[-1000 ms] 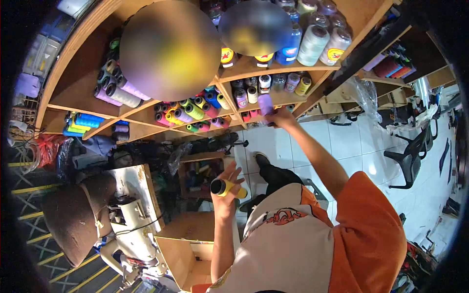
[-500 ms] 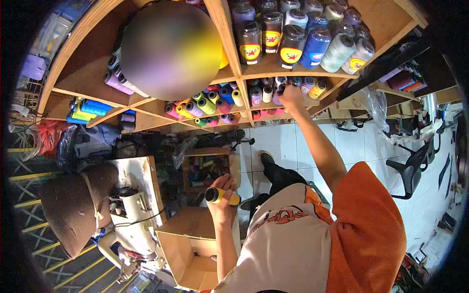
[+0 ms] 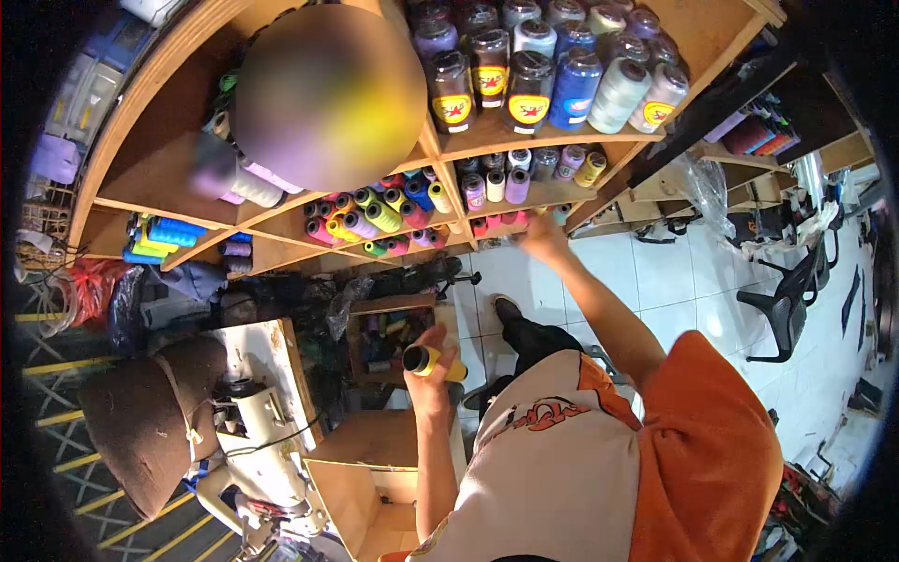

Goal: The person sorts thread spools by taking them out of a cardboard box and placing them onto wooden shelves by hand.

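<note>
From my remote place I see a purple spool (image 3: 517, 186) already standing on the shelf (image 3: 554, 195), while the yellow spool (image 3: 456, 371) remains off it, enclosed by the fingers of the left hand (image 3: 432, 390), and the blurred right hand's (image 3: 543, 242) fingers I cannot tell.

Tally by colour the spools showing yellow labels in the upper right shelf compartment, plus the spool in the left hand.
Dark spools with yellow labels: 3
Pale grey spool with a yellow label: 1
Yellow spool in the left hand: 1
Total: 5
</note>
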`<state>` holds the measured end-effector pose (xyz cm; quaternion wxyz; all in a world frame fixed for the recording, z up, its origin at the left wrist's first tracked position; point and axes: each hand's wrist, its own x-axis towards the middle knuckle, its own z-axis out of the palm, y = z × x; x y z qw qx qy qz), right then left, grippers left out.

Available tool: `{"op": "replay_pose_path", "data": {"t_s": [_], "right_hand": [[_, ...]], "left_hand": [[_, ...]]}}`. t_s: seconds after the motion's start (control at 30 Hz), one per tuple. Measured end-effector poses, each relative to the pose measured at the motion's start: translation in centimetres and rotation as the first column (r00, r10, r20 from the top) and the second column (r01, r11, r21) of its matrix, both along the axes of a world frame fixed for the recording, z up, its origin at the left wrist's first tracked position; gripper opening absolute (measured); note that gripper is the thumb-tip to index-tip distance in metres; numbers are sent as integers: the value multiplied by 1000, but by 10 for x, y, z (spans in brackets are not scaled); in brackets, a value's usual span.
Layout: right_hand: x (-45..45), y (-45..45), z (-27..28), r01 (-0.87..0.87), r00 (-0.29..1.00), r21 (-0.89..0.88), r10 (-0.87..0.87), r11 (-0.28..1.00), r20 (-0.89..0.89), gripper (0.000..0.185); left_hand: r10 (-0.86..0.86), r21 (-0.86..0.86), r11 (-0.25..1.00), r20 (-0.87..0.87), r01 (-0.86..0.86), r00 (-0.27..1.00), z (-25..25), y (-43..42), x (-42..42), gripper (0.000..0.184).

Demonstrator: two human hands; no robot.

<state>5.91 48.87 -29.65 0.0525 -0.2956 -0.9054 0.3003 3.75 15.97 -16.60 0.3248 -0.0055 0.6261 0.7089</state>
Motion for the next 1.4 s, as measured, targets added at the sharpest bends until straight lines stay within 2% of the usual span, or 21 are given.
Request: {"op": "replay_pose_path", "data": {"t_s": [0.03,0.1,0.13,0.17,0.2,0.27,0.3,0.33,0.37,0.4,0.47,0.6,0.67,0.73,0.83,1.0,1.07,1.27,1.33,1.37,1.4], "right_hand": [[6,-31,58,-51,959,-316,136,947,250,70],[30,-80,76,-382,875,-781,466,494,-133,71],[39,-101,104,-512,819,-741,506,433,-270,72],[42,-113,140,-492,804,-720,573,489,-159,66],[49,-122,142,-420,840,-727,535,543,-86,69],[59,-120,134,-324,935,-867,269,378,-232,57],[63,-110,133,-250,968,-923,112,294,-226,49],[65,-97,136,-186,979,-964,-41,192,-197,42],[68,-84,141,-134,953,-956,-230,261,-196,36],[72,-65,134,-152,941,-893,-214,424,-261,36],[71,-36,142,-212,968,-730,38,650,-247,34],[63,-4,152,-185,946,-705,-71,685,-317,36],[55,30,159,-94,995,-208,86,974,-47,41],[40,60,113,-75,994,111,83,991,-70,41],[5,74,87,-20,997,212,4,977,76,40],[-24,94,30,55,997,256,-38,965,-70,38],[-24,91,35,105,993,185,-92,977,-76,40],[-16,87,5,224,965,279,-172,934,-199,32],[-13,92,-6,232,963,282,-179,931,-202,31],[-12,98,-16,193,974,401,-126,895,-189,32],[-11,94,-6,199,978,323,-168,925,-121,37]], "left_hand": [[-36,50,998,14,35,999,-17,0,-2,62],[-31,140,990,2,30,1000,-13,20,-5,66],[-28,185,982,-1,28,1000,-10,32,-5,69],[-59,246,968,64,42,996,-3,44,-4,72],[-46,286,958,108,13,993,-6,52,-3,71],[-21,356,933,194,-50,981,-20,64,-4,70],[-96,371,927,105,51,990,-31,67,-7,69],[-164,367,927,206,80,965,-15,72,-4,66],[-187,347,934,267,87,945,-20,75,-2,64],[-208,326,941,328,96,922,-26,76,0,62],[-318,393,904,355,168,879,-14,82,4,64],[-319,289,932,370,218,872,-6,89,10,80],[-344,322,916,332,238,878,-22,81,10,83],[-339,407,889,278,209,899,-50,52,12,84],[-184,194,974,355,120,917,-46,27,11,75],[90,0,995,352,-96,931,-36,-8,5,71],[175,5,982,324,-187,930,-30,-20,6,69],[360,20,922,318,-386,877,-23,-47,20,57],[395,20,908,292,-418,871,-12,-59,29,51],[416,21,898,279,-439,865,-8,-66,33,48],[495,14,859,226,-511,839,-11,-79,37,26]]}}
